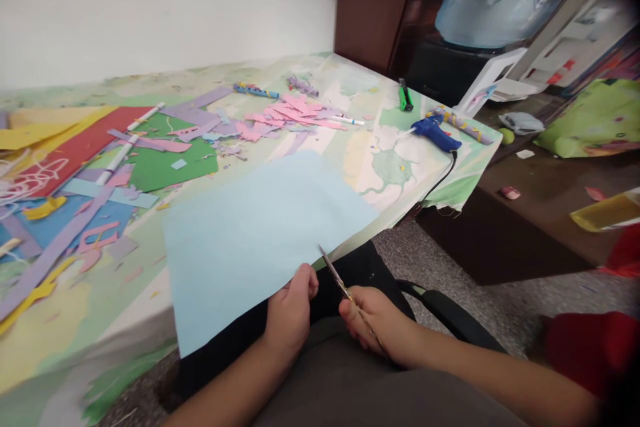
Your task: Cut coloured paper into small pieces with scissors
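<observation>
Left hand [293,307] pinches the near edge of the light-blue paper sheet [260,220], centre frame, right hand [377,320] grips the scissors [336,274] at lower centre—apparently lining up a cut, which calls for opening the scissors and steadying the sheet.

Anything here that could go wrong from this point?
The scissors in the right hand have their tip near the left hand, so a slip might nick it. The light blue sheet overhangs the table and could crease. The cord of the blue glue gun runs over the edge; a snag might drag it down.
</observation>
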Motion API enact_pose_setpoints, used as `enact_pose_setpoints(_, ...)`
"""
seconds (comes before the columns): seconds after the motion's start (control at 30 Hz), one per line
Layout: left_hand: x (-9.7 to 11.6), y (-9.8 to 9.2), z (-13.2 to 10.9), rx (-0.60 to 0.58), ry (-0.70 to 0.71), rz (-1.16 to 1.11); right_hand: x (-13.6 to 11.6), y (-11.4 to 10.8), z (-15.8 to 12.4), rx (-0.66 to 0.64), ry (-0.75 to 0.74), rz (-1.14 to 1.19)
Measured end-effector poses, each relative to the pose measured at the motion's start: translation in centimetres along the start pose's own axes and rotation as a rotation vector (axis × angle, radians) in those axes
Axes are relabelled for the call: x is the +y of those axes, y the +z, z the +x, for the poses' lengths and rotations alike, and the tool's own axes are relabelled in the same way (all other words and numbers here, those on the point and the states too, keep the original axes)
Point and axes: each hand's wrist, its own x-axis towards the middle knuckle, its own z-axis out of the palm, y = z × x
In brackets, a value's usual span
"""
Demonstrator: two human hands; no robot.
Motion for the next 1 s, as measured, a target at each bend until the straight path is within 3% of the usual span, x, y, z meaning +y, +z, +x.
enact_pose_setpoints(0.2,0.2,-0.1,0.3,-0.030,0.003,-0.035,-0.1,0.1,0.3,-0.036,0.046,0.111)
enact_pose_setpoints(0.5,0.7,-0.1,0.6,-0.045,-0.016,-0.147,-1.0,-0.1,0.6,-0.048,0.099,0.090)
enact_pose_setpoints(0.7,1.1,0.0,0.7,-0.033,-0.010,-0.271,-0.5,-1.3,-0.3,-0.048,-0.150,-0.018)
enact_pose_setpoints(0.8,2.1,-1.5,0.7,0.033,0.028,-0.351,0.4,-3.0,-1.1,0.002,-0.262,-0.061)
enact_pose_setpoints(0.9,3.8,-4.3,0.4,0.165,0.038,-0.417,1.2,-4.9,-1.4,0.093,-0.308,-0.109)
enact_pose_setpoints(1.0,5.1,-6.9,-0.6,0.271,0.049,-0.343,1.1,-6.1,-1.0,0.073,-0.326,-0.068)
